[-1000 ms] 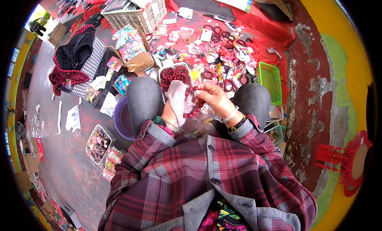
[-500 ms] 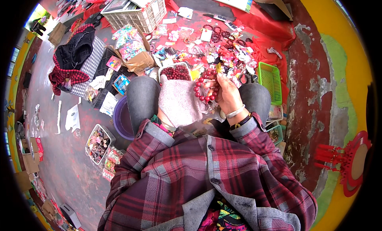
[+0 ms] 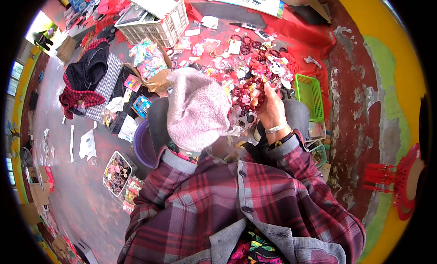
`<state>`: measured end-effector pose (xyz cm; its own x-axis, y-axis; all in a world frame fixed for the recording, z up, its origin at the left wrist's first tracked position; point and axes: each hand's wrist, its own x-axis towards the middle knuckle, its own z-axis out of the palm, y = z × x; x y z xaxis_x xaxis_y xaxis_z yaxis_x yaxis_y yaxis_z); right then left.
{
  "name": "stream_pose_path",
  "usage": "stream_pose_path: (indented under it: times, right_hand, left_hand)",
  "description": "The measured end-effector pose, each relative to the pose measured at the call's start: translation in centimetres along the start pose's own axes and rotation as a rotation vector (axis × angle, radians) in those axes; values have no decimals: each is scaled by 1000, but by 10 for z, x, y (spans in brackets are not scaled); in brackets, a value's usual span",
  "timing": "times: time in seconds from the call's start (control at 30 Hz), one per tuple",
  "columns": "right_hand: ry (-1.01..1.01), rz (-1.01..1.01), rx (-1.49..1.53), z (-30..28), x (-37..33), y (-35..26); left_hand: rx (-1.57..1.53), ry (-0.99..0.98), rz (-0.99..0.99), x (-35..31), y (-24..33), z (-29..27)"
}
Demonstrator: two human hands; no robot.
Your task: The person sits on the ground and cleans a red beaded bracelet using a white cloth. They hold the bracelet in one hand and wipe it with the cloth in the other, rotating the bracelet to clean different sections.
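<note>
A fuzzy pale pink cloth (image 3: 195, 109) is draped over my left hand, raised above my left knee. It hides the fingers, and only the wrist and plaid cuff show below it. My right hand (image 3: 274, 110) is closed on a dark red bead bracelet (image 3: 246, 101), which hangs to the left of the fingers above my right knee. Beyond my hands, a pile of small trinkets and packets (image 3: 273, 69) covers a red sheet, with more dark bead bracelets (image 3: 246, 44) at its far side.
A purple basin (image 3: 144, 145) stands beside my left leg, near a white basket of small accessories (image 3: 119, 172). A green basket (image 3: 309, 94) is beyond my right knee. Farther off are a beige crate (image 3: 157, 31), an open carton of colourful packets (image 3: 157, 82) and a red sheet (image 3: 314, 36).
The cloth on my left hand has risen and bunched up, and now covers the tray of red beads. My right hand has shifted slightly right with the bracelet.
</note>
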<state>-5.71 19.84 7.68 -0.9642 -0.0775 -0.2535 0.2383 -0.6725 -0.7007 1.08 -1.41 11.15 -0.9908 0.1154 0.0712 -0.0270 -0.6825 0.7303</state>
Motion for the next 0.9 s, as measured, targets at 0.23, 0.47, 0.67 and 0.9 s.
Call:
stream_pose_path:
  times: [0.23,0.47,0.67,0.9]
  right_hand:
    - [-19,14,33,-2,-3,0]
    - [-52,56,-26,2,-5,0]
    - [-41,72,33,-2,-5,-2]
    - [-69,110,10,-2,-6,2]
  left_hand:
    - [24,-120,-45,0,39,0]
    - [-262,18,10,-23,3,-31]
    - [-448,-61,28,-17,49,10]
    - [518,56,128,-16,23,18]
